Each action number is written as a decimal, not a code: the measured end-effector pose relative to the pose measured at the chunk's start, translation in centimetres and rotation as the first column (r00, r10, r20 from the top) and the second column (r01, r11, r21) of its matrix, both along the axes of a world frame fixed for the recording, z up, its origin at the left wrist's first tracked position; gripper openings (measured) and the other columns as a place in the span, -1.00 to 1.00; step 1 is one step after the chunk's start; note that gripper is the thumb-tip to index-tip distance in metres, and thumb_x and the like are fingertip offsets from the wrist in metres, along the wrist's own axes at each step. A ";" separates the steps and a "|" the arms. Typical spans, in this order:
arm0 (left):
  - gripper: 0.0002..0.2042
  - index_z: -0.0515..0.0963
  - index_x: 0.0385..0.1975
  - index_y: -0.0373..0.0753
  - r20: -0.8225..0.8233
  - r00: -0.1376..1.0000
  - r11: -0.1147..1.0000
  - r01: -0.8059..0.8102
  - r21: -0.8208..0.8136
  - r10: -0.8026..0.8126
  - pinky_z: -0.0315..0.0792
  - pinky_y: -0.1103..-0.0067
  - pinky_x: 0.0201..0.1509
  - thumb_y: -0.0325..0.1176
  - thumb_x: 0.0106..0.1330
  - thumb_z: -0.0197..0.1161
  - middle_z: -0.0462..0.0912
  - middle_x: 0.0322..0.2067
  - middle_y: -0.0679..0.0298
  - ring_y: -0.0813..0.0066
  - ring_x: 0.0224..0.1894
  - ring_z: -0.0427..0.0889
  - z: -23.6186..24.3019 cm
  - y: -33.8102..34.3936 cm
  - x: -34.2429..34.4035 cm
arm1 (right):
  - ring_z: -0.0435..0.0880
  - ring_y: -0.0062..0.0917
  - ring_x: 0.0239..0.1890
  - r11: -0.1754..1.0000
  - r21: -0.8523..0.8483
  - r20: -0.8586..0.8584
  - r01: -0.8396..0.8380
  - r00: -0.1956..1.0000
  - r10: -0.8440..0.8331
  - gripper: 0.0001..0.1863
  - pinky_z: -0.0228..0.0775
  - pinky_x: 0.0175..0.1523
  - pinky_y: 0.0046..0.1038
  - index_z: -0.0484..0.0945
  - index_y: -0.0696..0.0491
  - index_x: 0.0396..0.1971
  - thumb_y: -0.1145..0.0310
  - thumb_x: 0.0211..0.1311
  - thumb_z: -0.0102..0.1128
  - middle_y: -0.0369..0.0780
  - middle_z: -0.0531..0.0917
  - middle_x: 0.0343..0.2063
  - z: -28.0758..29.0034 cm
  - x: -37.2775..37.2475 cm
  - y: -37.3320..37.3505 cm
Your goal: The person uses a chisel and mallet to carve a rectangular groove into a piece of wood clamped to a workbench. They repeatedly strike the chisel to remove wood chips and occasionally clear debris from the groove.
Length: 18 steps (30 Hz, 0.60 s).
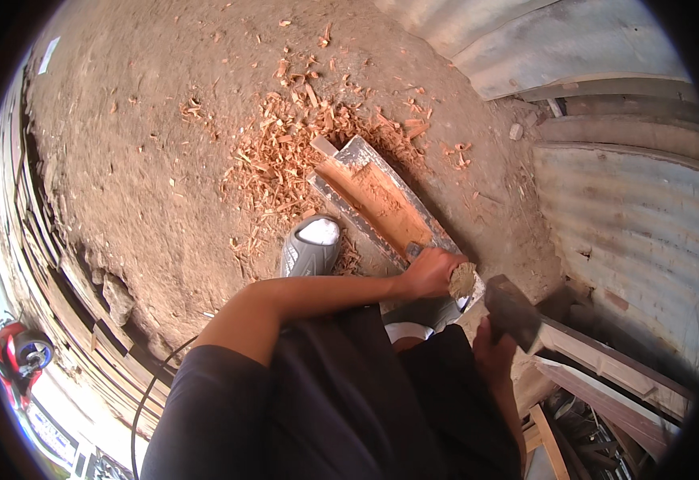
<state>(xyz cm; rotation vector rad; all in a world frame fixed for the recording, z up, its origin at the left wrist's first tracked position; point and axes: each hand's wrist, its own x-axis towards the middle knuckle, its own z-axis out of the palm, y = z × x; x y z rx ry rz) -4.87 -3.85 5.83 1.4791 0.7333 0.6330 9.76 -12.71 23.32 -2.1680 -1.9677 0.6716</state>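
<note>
A hollowed-out wooden block (401, 192) lies slantwise on the ground, its outside worn and pale, its trough fresh orange wood. My left hand (432, 273) is closed around a chisel (462, 280) at the block's near end. The chisel's round, frayed butt faces up, and a bit of its metal shows beyond my fingers over the trough; its cutting edge is not clear to see. Lower right, my right hand (493, 350) grips a hammer by its handle. The dark, blocky hammer head (512, 312) is smeared by motion, beside the chisel's butt and apart from it.
Orange wood chips (281, 148) lie heaped around the block's far end. My grey shoe (311, 246) rests left of the block. Corrugated metal sheets (629, 216) stand on the right, above boards (613, 364). Stacked planks (53, 264) line the left; a red vehicle (20, 356) is beyond.
</note>
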 end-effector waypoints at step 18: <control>-0.71 0.66 -0.24 -0.22 -0.172 0.985 0.996 0.047 0.077 -0.033 0.53 0.16 -0.27 -0.40 -0.03 0.36 0.68 -0.50 0.03 -0.06 -0.35 0.71 0.0 -0.2 1.7 | 0.43 -0.68 -0.71 0.698 -0.589 -0.218 0.408 0.751 -0.623 -0.79 0.26 -0.62 -0.56 0.47 0.10 -0.14 0.25 0.53 0.12 -0.34 0.47 -0.63 2.5 0.2 1.1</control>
